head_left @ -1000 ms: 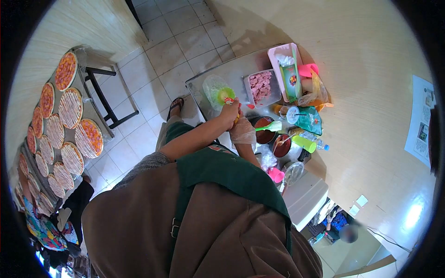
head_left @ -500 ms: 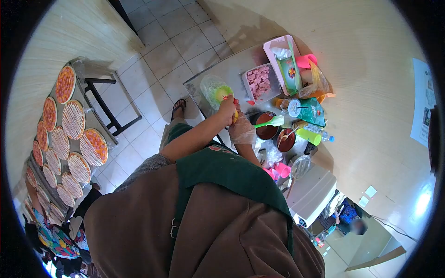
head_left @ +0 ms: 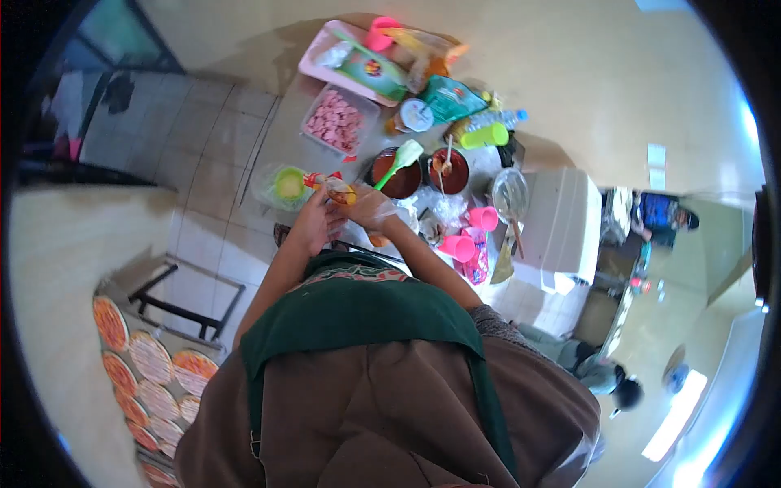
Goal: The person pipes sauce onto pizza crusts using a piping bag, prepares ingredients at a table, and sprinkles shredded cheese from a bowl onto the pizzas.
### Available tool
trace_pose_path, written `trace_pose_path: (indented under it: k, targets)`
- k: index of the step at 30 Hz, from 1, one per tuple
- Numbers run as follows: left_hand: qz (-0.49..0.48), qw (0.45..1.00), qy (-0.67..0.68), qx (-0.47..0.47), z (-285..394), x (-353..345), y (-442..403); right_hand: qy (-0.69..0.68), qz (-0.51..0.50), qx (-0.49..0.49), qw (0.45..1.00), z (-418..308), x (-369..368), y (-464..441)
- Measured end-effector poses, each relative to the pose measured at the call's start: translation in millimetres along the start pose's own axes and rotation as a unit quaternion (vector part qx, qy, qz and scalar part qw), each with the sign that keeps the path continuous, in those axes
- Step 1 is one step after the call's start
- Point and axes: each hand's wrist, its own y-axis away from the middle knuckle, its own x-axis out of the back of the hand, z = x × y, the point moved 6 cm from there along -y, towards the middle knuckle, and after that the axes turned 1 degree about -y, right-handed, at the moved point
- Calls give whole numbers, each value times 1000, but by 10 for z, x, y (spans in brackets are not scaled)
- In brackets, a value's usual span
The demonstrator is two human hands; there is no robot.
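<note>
A yellow-orange packet (head_left: 342,193) with a red and white end lies between my two hands. My left hand (head_left: 311,221), bare, has its fingers against the packet's red end. My right hand (head_left: 370,206), in a clear plastic glove, is closed round its other side. The red end points at a light green cup (head_left: 289,184) wrapped in a clear plastic bag. Just beyond my right hand, a green-handled spatula (head_left: 399,165) rests across a pot of dark red sauce (head_left: 389,182). A second sauce pot (head_left: 457,173) holds a spoon.
Chopped pink meat fills a clear tub (head_left: 362,110) beside a pink tray (head_left: 324,42). Right of the pots are pink cups (head_left: 457,247), a strainer (head_left: 510,192) and a white appliance (head_left: 561,224). Topped pizza rounds (head_left: 149,358) lie at lower left. Other people are at right.
The view has swung, so the worktable sits further left and the pizzas lower. My hands have parted slightly, and more of the packet shows between them.
</note>
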Motion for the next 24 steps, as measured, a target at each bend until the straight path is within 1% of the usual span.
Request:
trace_pose_path:
  k: [1, 2, 3, 4, 5, 7, 8, 9, 10, 11, 12, 13, 16, 19, 20, 21, 22, 23, 24]
  targets:
    - [8, 998, -46, 40, -70, 19, 67, -132, -38, -36, 990, 197, 53, 112]
    - [-10, 999, -37, 18, -57, 38, 121, -261, -75, -65, 960, 387, 84, 206]
    - [-27, 999, -26, -3, -50, 83, 179, -376, -108, -29, 920, 757, -62, 190]
    - [-42, 999, -13, -24, -29, 145, 235, -446, -59, -15, 893, 1013, -37, 297]
    - [-18, 999, -12, -47, 4, 277, 265, -544, -3, -10, 839, 1265, -5, 413]
    - [34, 995, -4, -94, 65, 550, 307, -611, 105, -15, 785, 1622, 326, 722]
    - [50, 994, 5, -99, 96, 668, 313, -629, 163, -20, 760, 1818, 443, 820]
    - [68, 992, 15, -104, 123, 780, 327, -608, 232, -58, 757, 2189, 495, 894]
    - [86, 990, 26, -110, 138, 844, 352, -597, 253, -148, 747, 2427, 567, 936]
    - [99, 988, 22, -120, 160, 852, 378, -579, 295, -169, 741, 2910, 501, 856]
    - [111, 985, 20, -132, 187, 845, 387, -510, 307, -231, 770, 3180, 562, 846]
    - [123, 982, 20, -143, 199, 832, 402, -423, 348, -356, 757, 3441, 605, 846]
    - [130, 979, 28, -154, 197, 677, 417, -280, 280, -460, 795, 4012, 647, 495]
    - [118, 979, 44, -161, 142, 612, 404, -104, 239, -469, 844, 4209, 722, 209]
    - [125, 978, 47, -163, 118, 636, 415, -87, 203, -469, 855, 4300, 696, 128]
    - [132, 976, 52, -166, 97, 678, 424, -41, 179, -435, 882, 4069, 826, 171]
    - [139, 974, 58, -172, 89, 741, 430, 19, 172, -427, 887, 3913, 899, 190]
    - [149, 969, 61, -189, 79, 843, 433, -5, 270, -389, 881, 3505, 1037, 289]
    - [186, 960, 53, -203, 79, 951, 459, -26, 362, -335, 870, 3081, 1171, 402]
